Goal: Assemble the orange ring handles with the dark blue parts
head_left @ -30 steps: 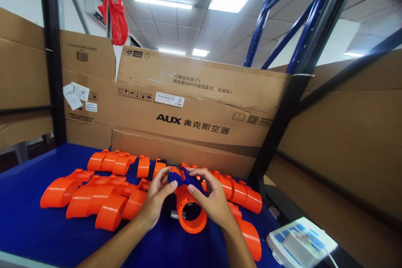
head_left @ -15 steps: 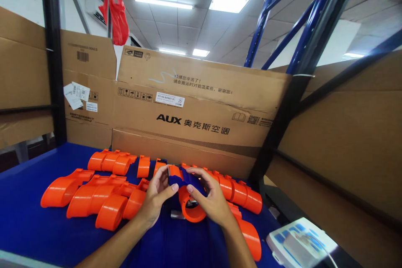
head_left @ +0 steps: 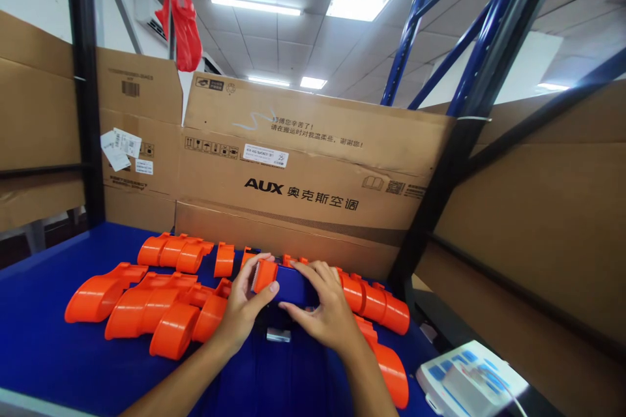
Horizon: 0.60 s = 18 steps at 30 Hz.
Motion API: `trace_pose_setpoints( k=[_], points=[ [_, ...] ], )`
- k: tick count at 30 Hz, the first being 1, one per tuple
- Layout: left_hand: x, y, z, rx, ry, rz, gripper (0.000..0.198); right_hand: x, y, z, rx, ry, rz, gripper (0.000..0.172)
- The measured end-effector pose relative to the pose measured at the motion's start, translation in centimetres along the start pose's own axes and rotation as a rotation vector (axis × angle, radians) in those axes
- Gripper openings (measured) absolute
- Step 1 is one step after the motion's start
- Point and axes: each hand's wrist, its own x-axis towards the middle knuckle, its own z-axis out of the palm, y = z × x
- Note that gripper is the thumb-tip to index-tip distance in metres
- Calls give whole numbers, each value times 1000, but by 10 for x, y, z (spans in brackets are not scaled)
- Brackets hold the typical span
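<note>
The blue part (head_left: pixel 296 283) has turned, toothed orange end (head_left: pixel 265 275) leftward, held between left hand (head_left: pixel 240 309) and right hand (head_left: pixel 334 313).

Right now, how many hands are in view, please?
2: the left hand at the orange end of the orange-and-blue object, the right hand at its blue part. No other hand shows.

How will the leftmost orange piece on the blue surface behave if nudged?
The leftmost orange piece would probably feel stiff, since its curved wall shows no sagging. Its glossy sheen suggests it may be slippery. Its rounded side could let it rock on the blue surface, though its tab might limit rolling.
</note>
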Motion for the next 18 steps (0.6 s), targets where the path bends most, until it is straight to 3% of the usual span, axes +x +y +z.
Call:
trace_pose_setpoints(
  k=[6,18],
  points=[
    [-1,4,4,34,10,19,49,0,2,1,-75,-5,-95,66],
    [2,1,1,121,51,73,41,-2,5,6,-52,0,-103,68]
  ],
)
